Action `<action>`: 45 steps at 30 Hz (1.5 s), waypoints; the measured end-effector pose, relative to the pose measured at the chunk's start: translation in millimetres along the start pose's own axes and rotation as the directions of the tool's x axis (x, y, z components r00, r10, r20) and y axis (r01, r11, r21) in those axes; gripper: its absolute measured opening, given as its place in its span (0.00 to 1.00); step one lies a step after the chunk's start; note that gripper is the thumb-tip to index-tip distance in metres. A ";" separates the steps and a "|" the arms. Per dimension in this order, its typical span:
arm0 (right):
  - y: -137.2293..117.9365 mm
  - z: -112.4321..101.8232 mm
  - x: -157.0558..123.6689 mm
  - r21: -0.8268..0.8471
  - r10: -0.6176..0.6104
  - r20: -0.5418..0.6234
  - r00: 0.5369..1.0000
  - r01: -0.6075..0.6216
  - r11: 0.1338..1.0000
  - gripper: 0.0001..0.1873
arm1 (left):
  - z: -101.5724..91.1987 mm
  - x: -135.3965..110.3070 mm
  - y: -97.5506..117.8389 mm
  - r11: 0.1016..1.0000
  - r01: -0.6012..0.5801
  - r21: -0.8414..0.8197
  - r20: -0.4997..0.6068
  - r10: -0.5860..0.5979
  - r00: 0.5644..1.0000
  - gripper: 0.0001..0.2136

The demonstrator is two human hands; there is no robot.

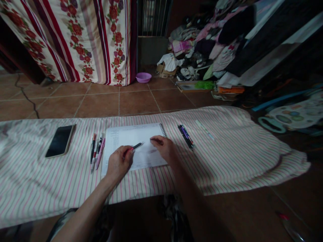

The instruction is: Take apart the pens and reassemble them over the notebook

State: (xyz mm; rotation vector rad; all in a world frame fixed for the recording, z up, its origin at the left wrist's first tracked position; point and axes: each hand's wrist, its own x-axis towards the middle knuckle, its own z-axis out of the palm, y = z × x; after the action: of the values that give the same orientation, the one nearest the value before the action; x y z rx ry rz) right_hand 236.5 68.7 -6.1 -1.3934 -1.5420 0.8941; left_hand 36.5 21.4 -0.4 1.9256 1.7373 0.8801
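A spiral notebook (141, 160) lies open to a pale page on the striped cloth. My left hand (118, 163) is closed around a pen (137, 146) with a dark front part and a pink-red section, its tip pointing right over the page. Just to its right, my right hand (163, 147) is pinched above the page; a small dark bit shows at the fingertips, too small to name. Several pens (97, 151) lie in a group left of the notebook. Dark and purple pens (186, 136) rest on its right side, with a pale, whitish pen (205, 130) farther right.
A phone (60, 141) lies on the striped cloth (242, 151) at the left. Beyond the cloth are floor tiles (101, 101), a purple bowl (143, 78) and a floral curtain (83, 43). Clothes (202, 47) are heaped at the back right.
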 end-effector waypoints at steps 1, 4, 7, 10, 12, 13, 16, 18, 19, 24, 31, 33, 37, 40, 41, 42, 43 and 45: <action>0.2 1.0 0.3 0.056 0.026 0.012 1.000 -0.027 0.998 0.09 | -0.1 -0.1 0.2 1.000 -0.001 -0.002 0.001 0.001 1.000 0.12; 1.9 4.5 0.8 0.159 0.080 0.049 0.996 -0.087 0.983 0.12 | 0.0 -0.3 1.4 1.000 -0.013 -0.004 0.010 0.013 1.000 0.13; 3.7 7.6 0.7 0.186 0.049 0.072 0.996 -0.062 0.981 0.13 | 0.8 -0.2 2.7 0.999 -0.034 0.004 0.026 0.034 0.999 0.13; 4.3 9.5 -0.2 0.187 -0.002 0.081 0.997 -0.013 0.982 0.12 | 1.6 -0.2 3.2 0.998 -0.056 0.007 0.036 0.056 0.998 0.12; 3.5 9.9 -1.3 0.164 -0.033 0.092 0.995 0.017 0.986 0.12 | 1.9 -0.5 3.0 0.998 -0.066 0.010 0.032 0.066 0.997 0.12; 2.8 9.8 -2.0 0.147 -0.047 0.100 0.994 0.032 0.989 0.12 | 1.9 -0.7 2.9 0.997 -0.071 0.012 0.029 0.071 0.997 0.12; -0.1 9.4 -3.7 0.101 -0.073 0.114 0.991 0.061 0.993 0.12 | 1.6 -1.1 3.0 0.996 -0.087 0.016 0.024 0.086 0.996 0.12; -1.8 9.2 -4.4 0.086 -0.081 0.117 0.990 0.071 0.994 0.11 | 1.6 -1.0 3.3 0.995 -0.097 0.022 0.022 0.097 0.995 0.12; -2.5 9.2 -4.5 0.081 -0.085 0.117 0.989 0.076 0.994 0.11 | 1.6 -0.9 3.5 0.995 -0.101 0.027 0.019 0.101 0.995 0.11; -4.7 9.3 -5.0 0.034 -0.117 0.120 0.986 0.114 0.993 0.10 | 1.3 -0.8 4.2 0.993 -0.109 0.041 0.013 0.109 0.994 0.11; -5.5 9.5 -5.7 0.004 -0.131 0.141 0.981 0.132 0.991 0.09 | 0.4 -1.3 6.2 0.989 -0.134 0.065 0.023 0.132 0.991 0.10; -5.1 9.7 -5.8 0.008 -0.139 0.144 0.980 0.139 0.990 0.09 | 0.8 -1.1 5.9 0.988 -0.139 0.073 0.029 0.138 0.990 0.10; -4.4 9.6 -5.9 0.000 -0.138 0.166 0.976 0.140 0.990 0.08 | 1.5 -1.4 3.9 0.987 -0.140 0.083 0.039 0.137 0.990 0.10; -4.1 9.6 -6.2 -0.005 -0.136 0.172 0.976 0.139 0.990 0.08 | 1.9 -1.9 2.2 0.985 -0.145 0.089 0.043 0.142 0.989 0.11; -3.9 9.7 -6.4 -0.004 -0.137 0.173 0.975 0.140 0.990 0.08 | 2.0 -1.9 1.8 0.985 -0.148 0.090 0.043 0.144 0.989 0.11; -3.7 9.8 -6.5 -0.002 -0.137 0.175 0.975 0.140 0.990 0.08 | 2.1 -1.8 1.5 0.985 -0.150 0.090 0.042 0.147 0.988 0.11; -3.5 9.9 -6.6 0.001 -0.137 0.178 0.974 0.139 0.990 0.08 | 2.2 -1.5 1.3 0.984 -0.152 0.091 0.041 0.149 0.988 0.11; -2.9 10.1 -6.7 0.005 -0.132 0.183 0.974 0.133 0.991 0.08 | 2.0 -0.8 1.4 0.983 -0.156 0.096 0.034 0.153 0.988 0.10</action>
State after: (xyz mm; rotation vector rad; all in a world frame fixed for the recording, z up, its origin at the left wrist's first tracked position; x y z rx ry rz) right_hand 226.1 62.0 -8.1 -1.2246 -1.7561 0.9563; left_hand 38.8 20.7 -1.1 2.1502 1.6618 0.8314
